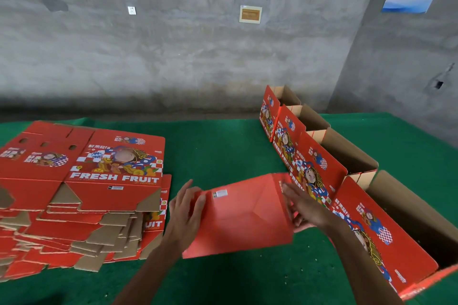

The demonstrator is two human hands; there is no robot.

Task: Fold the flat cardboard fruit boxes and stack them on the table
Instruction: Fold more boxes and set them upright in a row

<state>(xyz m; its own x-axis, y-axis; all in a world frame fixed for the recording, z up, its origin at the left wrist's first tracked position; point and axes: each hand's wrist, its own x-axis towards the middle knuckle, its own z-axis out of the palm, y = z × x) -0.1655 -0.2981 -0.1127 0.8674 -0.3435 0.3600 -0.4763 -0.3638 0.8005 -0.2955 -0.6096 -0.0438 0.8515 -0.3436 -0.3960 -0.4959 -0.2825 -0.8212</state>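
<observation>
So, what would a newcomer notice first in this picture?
First, the red cardboard box at centre, bottom panel up, with the left hand and right hand on its two sides. Then the stack of flat red printed boxes at left, and the row of folded open boxes at right.

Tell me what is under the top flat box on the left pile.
Under the top flat red cardboard fruit box lie more flattened red boxes, brown edges fanned out. Their prints are mostly covered, as is the green table cover beneath.
</observation>
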